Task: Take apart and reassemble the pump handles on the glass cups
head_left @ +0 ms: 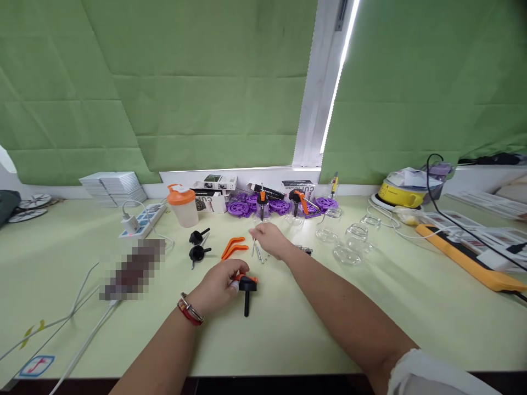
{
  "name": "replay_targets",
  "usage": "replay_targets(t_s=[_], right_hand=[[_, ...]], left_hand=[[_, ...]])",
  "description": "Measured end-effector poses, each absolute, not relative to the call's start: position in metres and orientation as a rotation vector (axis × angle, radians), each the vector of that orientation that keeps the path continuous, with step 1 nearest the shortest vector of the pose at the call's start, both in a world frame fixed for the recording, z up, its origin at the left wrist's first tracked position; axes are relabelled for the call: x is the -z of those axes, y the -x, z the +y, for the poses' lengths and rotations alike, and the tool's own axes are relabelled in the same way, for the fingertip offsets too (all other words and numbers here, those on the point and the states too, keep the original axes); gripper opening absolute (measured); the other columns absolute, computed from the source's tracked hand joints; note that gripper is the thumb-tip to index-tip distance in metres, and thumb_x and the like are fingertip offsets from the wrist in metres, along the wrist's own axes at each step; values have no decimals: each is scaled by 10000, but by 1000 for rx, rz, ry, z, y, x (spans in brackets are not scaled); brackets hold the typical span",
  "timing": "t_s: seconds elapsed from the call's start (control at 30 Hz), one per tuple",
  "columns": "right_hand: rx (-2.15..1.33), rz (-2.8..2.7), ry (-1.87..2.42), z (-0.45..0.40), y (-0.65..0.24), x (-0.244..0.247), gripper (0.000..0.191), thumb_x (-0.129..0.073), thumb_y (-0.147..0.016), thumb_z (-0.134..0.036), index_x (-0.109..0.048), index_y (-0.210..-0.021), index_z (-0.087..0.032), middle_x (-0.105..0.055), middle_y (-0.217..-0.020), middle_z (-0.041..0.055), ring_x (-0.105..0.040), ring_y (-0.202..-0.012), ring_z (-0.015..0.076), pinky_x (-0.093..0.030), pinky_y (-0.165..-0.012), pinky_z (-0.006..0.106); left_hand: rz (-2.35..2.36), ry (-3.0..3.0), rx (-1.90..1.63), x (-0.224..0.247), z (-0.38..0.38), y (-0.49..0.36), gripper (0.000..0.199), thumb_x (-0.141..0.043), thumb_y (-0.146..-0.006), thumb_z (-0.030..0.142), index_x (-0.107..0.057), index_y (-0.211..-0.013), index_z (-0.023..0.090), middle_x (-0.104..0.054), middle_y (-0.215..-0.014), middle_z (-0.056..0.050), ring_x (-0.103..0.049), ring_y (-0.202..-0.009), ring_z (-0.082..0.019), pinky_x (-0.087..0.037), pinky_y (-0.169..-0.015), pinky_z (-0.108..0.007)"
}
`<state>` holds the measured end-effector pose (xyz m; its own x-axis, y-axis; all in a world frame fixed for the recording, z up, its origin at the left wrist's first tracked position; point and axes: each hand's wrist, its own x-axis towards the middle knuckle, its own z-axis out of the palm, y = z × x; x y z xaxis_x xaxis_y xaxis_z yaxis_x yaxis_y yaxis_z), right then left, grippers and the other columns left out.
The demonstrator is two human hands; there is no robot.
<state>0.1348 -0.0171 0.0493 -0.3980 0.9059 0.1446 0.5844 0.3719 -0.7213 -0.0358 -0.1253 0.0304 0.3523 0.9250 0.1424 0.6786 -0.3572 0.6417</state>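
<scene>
Open tabletop point(395, 307) between right forearm point(341, 299) and power strip point(465, 259), clear containers point(356, 235) in the way beyond

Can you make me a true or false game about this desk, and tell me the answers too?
1. The left hand holds a black part. True.
2. The right hand is touching the bottle. False: the right hand is by the metal pins, and the bottle stands farther back to the left.
3. The bottle has an orange lid. True.
4. The bracelets are on the right wrist. False: the bracelets are on the left wrist.
5. Two orange handles lie left of the pins. True.
</scene>
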Motion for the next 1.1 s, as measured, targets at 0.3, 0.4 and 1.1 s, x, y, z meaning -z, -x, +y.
replay_targets(t_s=[0.3,0.4,1.1], right_hand=[[-88,-2649,1326,-23,-148,-13,212,-524,-881,-245,-693,-773,-174,-683,-838,62,-599,-796,162,-373,-667,235],[-75,-2676,1297,-27,-149,-8,199,-560,-863,-266,-696,-763,-161,-670,-843,81,-588,-847,184,-377,-695,247],[-727,-1844,1457,-28,-196,-49,249,-529,-798,-316,-645,-957,-164,-586,-637,9,-503,-539,134,-316,-501,236]], left_hand=[[1627,-1810,-915,-20,-112,43,383,-458,-638,123,-602,-989,171,-618,-897,-53,-544,-732,-184,-431,-673,-311],[1651,-1621,-943,-18,-110,44,349,-487,-629,160,-610,-955,174,-633,-839,-40,-568,-730,-193,-438,-661,-307],[2151,-1937,-444,-36,-73,28,174,-455,-803,210,-609,-753,147,-620,-818,-116,-592,-715,-222,-401,-615,-304]])
